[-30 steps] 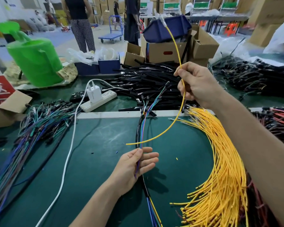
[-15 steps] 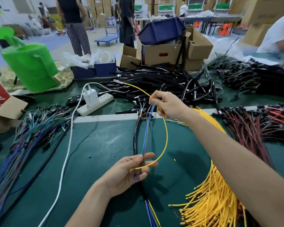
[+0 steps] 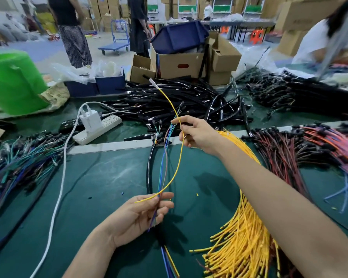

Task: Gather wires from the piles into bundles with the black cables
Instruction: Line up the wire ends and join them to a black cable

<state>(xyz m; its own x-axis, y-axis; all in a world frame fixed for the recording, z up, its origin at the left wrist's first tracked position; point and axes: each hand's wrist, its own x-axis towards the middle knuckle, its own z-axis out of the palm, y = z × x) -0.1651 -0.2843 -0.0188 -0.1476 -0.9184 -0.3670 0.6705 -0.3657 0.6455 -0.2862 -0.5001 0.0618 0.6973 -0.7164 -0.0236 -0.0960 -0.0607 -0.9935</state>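
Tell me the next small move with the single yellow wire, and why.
Probably the right hand brings the yellow wire over against the coloured wires, so the left hand can close its fingers round all together. The wire's low end lies across the left hand, but above that it bows away from the wires held there.
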